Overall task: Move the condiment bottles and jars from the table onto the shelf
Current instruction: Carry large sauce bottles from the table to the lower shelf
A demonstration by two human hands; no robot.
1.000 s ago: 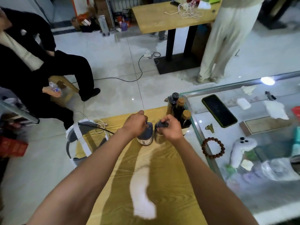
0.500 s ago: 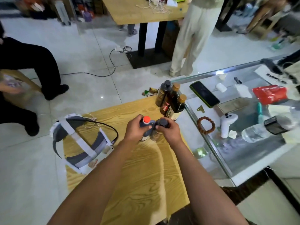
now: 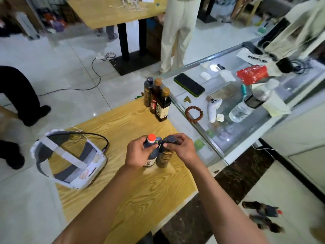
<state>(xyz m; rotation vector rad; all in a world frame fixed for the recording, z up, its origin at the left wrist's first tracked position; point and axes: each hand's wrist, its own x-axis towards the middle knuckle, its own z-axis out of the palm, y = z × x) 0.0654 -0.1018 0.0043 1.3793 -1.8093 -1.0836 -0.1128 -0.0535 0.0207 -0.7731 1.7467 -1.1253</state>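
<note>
My left hand [image 3: 140, 153] is wrapped around the neck and shoulder of a dark bottle with a red cap [image 3: 151, 152], fingers curled over its front and the cap poking up just above my knuckles. My right hand [image 3: 181, 147] pinches the top of a second dark bottle [image 3: 164, 155], fingertips closed over its black cap, so the body of that bottle hangs below my palm. The two bottles touch side by side between my hands, both upright, over the middle of the wooden table [image 3: 123, 191]; I cannot tell whether their bases rest on the wood or sit just off it.

At the far corner of the table I see three more bottles [image 3: 157, 98] standing upright in a tight cluster, well apart from my hands: one with a dark cap, two with brown caps. They stand just beside the edge of the glass counter [image 3: 207, 138] that runs along my right. A white and grey headset [image 3: 70, 157] lies on the left part of the table, its black cable looping beside it
</note>
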